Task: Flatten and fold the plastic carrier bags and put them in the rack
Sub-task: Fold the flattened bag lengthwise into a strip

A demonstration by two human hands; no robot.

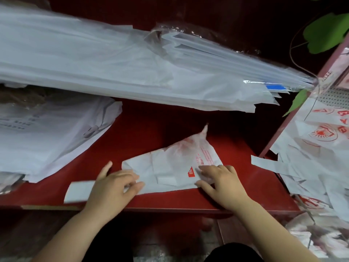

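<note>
A white carrier bag with red print [170, 167] lies partly folded on the red shelf [151, 129], one handle tip sticking up toward the back. My left hand [113, 188] rests on the bag's left corner, with its fingertips curled round the bag's edge. My right hand [222, 182] presses on the right end of the bag, fingers spread and bent over the plastic. A white folded strip [79, 191] pokes out under my left hand near the shelf's front edge.
A thick sheaf of white bags [113, 69] hangs over the back of the shelf. A flat pile of printed bags [43, 133] lies at the left. Loose red-printed bags [317, 152] spill over a red frame [283, 129] on the right. Green leaves [326, 31] hang at top right.
</note>
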